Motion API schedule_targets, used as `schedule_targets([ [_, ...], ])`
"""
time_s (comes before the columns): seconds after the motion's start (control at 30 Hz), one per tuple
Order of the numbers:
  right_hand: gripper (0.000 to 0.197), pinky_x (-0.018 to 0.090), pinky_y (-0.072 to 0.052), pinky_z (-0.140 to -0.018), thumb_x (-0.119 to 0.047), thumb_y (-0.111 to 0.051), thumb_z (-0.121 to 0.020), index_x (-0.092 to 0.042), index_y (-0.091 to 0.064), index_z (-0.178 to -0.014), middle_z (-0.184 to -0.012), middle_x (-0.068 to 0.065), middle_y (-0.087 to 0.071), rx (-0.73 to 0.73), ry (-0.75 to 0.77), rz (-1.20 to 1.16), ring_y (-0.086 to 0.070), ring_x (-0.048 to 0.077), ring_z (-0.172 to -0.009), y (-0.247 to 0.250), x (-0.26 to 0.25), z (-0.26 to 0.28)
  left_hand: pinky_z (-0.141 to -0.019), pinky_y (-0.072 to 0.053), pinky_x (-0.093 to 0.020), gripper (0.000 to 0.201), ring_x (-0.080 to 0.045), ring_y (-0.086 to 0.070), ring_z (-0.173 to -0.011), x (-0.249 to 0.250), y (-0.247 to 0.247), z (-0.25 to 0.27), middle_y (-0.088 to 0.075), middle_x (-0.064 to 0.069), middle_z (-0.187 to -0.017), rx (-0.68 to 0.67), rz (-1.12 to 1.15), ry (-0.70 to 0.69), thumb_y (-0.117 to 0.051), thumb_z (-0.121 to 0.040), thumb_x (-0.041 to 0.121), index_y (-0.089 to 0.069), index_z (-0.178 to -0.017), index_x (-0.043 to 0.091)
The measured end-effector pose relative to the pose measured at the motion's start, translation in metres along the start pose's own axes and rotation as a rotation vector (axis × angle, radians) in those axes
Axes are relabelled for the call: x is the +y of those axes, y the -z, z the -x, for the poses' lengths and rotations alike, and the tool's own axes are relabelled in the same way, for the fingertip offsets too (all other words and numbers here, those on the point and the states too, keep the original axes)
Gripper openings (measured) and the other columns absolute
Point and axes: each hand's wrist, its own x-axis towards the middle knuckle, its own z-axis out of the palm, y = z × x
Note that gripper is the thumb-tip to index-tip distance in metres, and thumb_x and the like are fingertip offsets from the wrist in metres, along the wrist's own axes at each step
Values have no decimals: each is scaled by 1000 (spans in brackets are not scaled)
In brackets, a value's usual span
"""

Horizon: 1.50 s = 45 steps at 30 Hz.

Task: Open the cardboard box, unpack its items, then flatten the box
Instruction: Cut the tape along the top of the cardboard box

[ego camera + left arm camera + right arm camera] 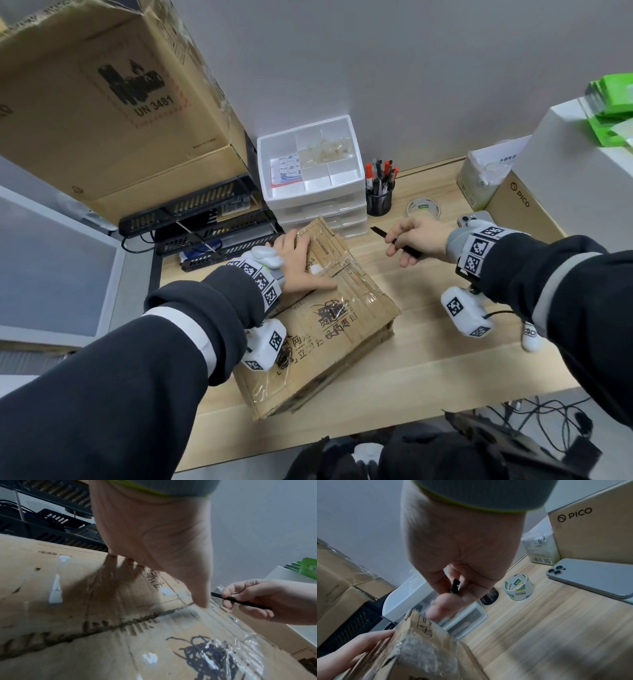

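A worn, taped cardboard box point(339, 329) with black printing lies closed on the wooden desk point(428, 342). My left hand point(298, 265) presses flat on its far top, fingers spread, thumb point(200, 599) by the taped seam point(120, 624). To the right of the box, above the desk, my right hand point(416, 241) grips a slim black utility knife point(399, 241), its tip pointing left toward the box's far corner. In the right wrist view the knife handle point(455, 586) sits between thumb and curled fingers, above the box corner point(419, 635).
White drawer organizer point(311, 171), black pen cup point(379, 195) and tape roll point(424, 207) stand behind the box. A phone point(594, 577) and a PICO carton point(590, 527) lie at the right. A large carton point(113, 102) on a black rack point(205, 222) fills the left.
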Motion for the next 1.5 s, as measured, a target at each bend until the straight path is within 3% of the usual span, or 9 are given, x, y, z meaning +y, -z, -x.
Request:
schedule_targets([
  [0.17, 12, 29, -56, -61, -1, -57, -91, -8, -62, -98, -86, 10, -71, -44, 42, 26, -65, 19, -58, -8, -4, 2, -116, -26, -49, 109, -33, -26, -145, 1, -4, -3, -22, -11, -160, 14, -54, 1, -67, -69, 74, -23, -154, 22],
  [0.43, 22, 27, -47, -49, -1, -42, -96, -13, -46, -113, -84, 7, -69, 80, 115, 162, -57, 18, -54, -15, -5, 0, -116, -34, -41, 129, -28, -33, -141, -13, 22, 1, -25, -8, -157, -138, -29, -107, -90, -58, 54, -17, -157, 17],
  [0.57, 19, 27, -49, -57, 0, -53, -92, -5, -57, -111, -81, 7, -72, 74, 142, 195, -59, 18, -59, -15, -15, 3, -110, -38, -32, 134, -22, -44, -136, -25, 33, 5, -39, -2, -151, -176, 55, -120, -99, -49, 43, -22, -155, 16],
  [0.77, 22, 22, -51, -57, -11, -71, -87, -9, -71, -109, -80, 7, -76, -18, 220, 176, -61, 13, -58, -17, -29, 5, -109, -45, -48, 150, -23, -47, -134, -50, 37, 19, -36, 3, -153, -274, -55, -78, -87, -30, 72, -5, -151, 38],
  [0.87, 10, 15, -45, -50, -17, -71, -87, -19, -77, -94, -60, -9, -69, -79, 278, 380, -52, 0, -48, -29, -43, 8, -109, -45, -49, 159, -25, -46, -135, -69, 36, 29, -29, 3, -157, -308, -123, -32, -81, -23, 80, 6, -151, 40],
  [1.17, 9, 15, -48, -74, -30, -75, -84, -34, -78, -91, -66, -28, -69, -313, 321, 686, -62, -10, -70, -107, -76, -5, -100, -52, -41, 152, -16, -61, -115, -138, 14, 61, -56, 13, -136, -281, 33, 88, -79, -15, 89, -18, -146, 43],
  [1.23, 6, 23, -54, -84, -33, -75, -82, -34, -79, -87, -77, -22, -74, -369, 312, 705, -67, -1, -81, -127, -79, -7, -99, -52, -38, 135, -15, -58, -116, -138, 17, 73, -54, 14, -133, -290, 109, 110, -89, -38, 75, -20, -148, 37],
  [1.33, 8, 18, -51, -76, -34, -74, -84, -31, -80, -89, -79, -18, -75, -413, 305, 731, -67, -1, -78, -153, -81, -10, -82, -53, -35, 72, -18, -62, -93, -137, 20, 79, -62, 7, -104, -249, 157, 135, -85, -70, 50, -47, -123, 20],
  [1.5, 7, 18, -47, -65, -30, -75, -83, -29, -79, -78, -71, -13, -73, -435, 339, 716, -62, -2, -62, -194, -83, -12, -79, -53, -33, 44, -20, -65, -89, -145, 16, 85, -65, 6, -94, -185, 180, 144, -81, -77, 44, -55, -105, 22],
])
